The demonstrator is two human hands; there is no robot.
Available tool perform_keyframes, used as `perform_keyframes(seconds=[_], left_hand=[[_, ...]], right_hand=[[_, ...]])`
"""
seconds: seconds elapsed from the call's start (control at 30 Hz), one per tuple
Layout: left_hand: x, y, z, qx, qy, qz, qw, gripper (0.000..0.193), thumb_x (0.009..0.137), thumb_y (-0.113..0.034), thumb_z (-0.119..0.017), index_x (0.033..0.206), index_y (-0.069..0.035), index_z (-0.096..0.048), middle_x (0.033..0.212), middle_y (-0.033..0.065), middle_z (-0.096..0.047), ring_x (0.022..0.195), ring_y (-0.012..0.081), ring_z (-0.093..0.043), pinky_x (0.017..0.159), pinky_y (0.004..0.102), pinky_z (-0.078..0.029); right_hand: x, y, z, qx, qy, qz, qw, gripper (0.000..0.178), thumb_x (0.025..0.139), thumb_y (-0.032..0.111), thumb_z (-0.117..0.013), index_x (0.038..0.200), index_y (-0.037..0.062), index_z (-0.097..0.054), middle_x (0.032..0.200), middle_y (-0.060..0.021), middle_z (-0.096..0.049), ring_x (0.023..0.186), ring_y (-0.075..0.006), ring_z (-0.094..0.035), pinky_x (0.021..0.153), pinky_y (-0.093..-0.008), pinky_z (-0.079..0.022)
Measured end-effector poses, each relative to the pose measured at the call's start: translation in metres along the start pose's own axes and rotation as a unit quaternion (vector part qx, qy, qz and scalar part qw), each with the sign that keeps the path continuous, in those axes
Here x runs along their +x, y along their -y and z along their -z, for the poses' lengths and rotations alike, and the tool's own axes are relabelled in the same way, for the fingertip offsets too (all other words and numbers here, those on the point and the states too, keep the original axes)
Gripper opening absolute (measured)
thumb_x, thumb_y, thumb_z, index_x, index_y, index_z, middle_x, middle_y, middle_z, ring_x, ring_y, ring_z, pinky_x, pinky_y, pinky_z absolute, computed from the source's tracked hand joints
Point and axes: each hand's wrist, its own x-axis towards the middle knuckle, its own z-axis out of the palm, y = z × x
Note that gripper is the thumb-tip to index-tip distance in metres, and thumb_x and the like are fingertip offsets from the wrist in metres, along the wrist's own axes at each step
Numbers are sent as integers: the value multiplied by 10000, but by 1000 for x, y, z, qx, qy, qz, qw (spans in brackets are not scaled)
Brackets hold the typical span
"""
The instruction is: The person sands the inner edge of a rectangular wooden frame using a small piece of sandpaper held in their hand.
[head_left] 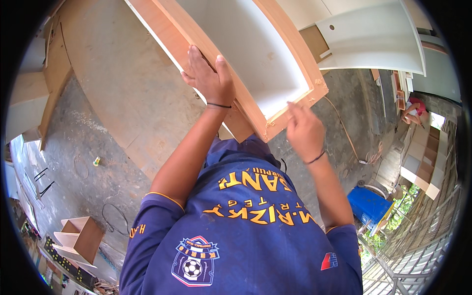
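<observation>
An open box-like cabinet point(250, 54) with a pale wooden frame and a white inside lies slantwise in front of me. My left hand point(210, 78) rests on the frame's left rail, its fingers spread and laid along the wood. Close to the near right corner is my right hand point(304, 125), slightly blurred. Its index finger points out toward the frame's near edge, while the other fingers look curled; I see no tool in it. Curly wood shavings point(312, 97) cling to the near corners of the frame.
A large tan board point(123, 83) lies to the left. White cabinet panels point(373, 39) stand at the far right, and a cord point(344, 125) runs along the concrete floor. A blue container point(369, 204) is at the right. Another person point(415, 110) crouches beyond.
</observation>
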Motion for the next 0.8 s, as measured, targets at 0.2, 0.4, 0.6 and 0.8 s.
perform_keyframes(seconds=[0.2, 0.4, 0.6, 0.8], left_hand=[[1, -1, -1, 0, 7, -4, 1000, 679, 881, -288, -476, 1421, 67, -269, 1479, 216, -328, 1417, 334, -234, 1106, 586, 64], [3, 0, -3, -5, 5, -6, 1000, 676, 883, -279, -470, 1415, 84, -267, 1483, 219, -320, 1419, 335, -230, 1105, 583, 73], [0, 2, 0, 3, 9, -8, 1000, 674, 881, -280, -465, 1409, 91, -269, 1482, 226, -317, 1420, 340, -225, 1103, 587, 74], [-2, -1, -1, 3, 18, -6, 1000, 673, 880, -284, -462, 1407, 86, -269, 1485, 228, -310, 1424, 340, -212, 1100, 592, 73]], right_hand=[[-19, 13, -15, 90, -5, 54, 994, 368, 786, 39, -572, 1149, 39, -628, 807, -158, -581, 755, -328, -608, 676, -417, -505], [-3, 19, 5, -30, 93, -9, 995, 345, 800, 40, -541, 1132, 13, -632, 947, -190, -652, 858, -355, -630, 742, -428, -514], [-2, 9, 2, 129, 24, 0, 991, 401, 771, 25, -562, 1161, 58, -646, 829, -166, -613, 709, -318, -623, 629, -400, -495], [-24, 37, -7, -30, 45, 53, 997, 349, 775, 31, -563, 1109, 36, -666, 834, -179, -639, 673, -299, -617, 603, -377, -496]])
